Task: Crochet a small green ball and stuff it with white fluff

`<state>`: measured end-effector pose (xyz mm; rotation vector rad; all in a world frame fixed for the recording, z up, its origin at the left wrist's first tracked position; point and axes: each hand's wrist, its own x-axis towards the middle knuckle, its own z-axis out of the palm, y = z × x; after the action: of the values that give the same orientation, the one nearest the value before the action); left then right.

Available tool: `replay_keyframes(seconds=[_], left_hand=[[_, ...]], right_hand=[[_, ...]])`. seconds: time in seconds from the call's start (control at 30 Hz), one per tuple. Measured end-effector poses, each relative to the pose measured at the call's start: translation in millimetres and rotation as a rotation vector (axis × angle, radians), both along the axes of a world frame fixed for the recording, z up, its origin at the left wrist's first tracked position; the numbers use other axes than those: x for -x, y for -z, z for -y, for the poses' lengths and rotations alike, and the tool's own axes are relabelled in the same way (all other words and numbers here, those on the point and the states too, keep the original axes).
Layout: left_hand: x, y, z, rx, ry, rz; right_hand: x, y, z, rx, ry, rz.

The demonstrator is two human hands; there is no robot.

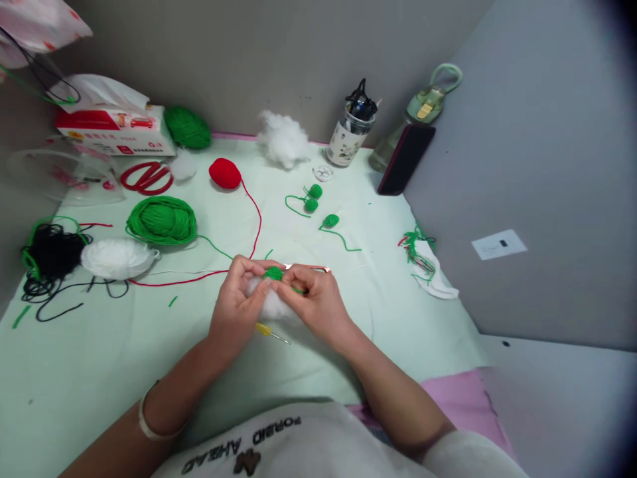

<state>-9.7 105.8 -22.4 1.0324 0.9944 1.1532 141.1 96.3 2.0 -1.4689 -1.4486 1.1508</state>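
Between my two hands is a small green crocheted piece point(273, 273). My left hand point(242, 292) pinches it from the left, fingers curled. My right hand point(311, 292) closes on its right side, thumb and fingertips pressed together, with a bit of green yarn showing by the fingers. White stuffing point(273, 307) lies just beneath the hands. A crochet hook with a yellow handle point(263, 329) rests on the cloth below them. Behind the right fingers an orange-edged object shows only in part. Farther back lie small green crocheted balls point(331, 221) with yarn tails.
A green yarn ball point(162, 220), white yarn point(118, 258) and black yarn point(56, 251) lie at left, near red scissors point(147, 178). Red yarn point(225, 174) and stuffing point(284, 139) are behind. A jar point(349, 136), bottle point(391, 143) and phone point(407, 159) stand back right.
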Motion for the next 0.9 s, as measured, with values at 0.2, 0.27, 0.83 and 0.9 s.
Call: replay_keyframes(seconds=[0.2, 0.27, 0.83, 0.9], left_hand=[[10.9, -7.4, -5.4, 0.298, 0.108, 0.137], [15.2, -9.3, -10.1, 0.348, 0.150, 0.177], [-2.0, -4.3, -7.1, -0.022, -0.134, -0.140], [-1.4, -6.8, -6.0, -0.001, -0.098, -0.112]], right_hand=[[-6.8, -2.7, -1.4, -0.100, 0.062, 0.119], [-9.5, -4.3, -1.2, -0.091, 0.052, 0.098], [5.5, -10.7, 10.2, -0.163, -0.260, 0.214], [5.9, -11.0, 9.0, -0.146, -0.230, 0.208]])
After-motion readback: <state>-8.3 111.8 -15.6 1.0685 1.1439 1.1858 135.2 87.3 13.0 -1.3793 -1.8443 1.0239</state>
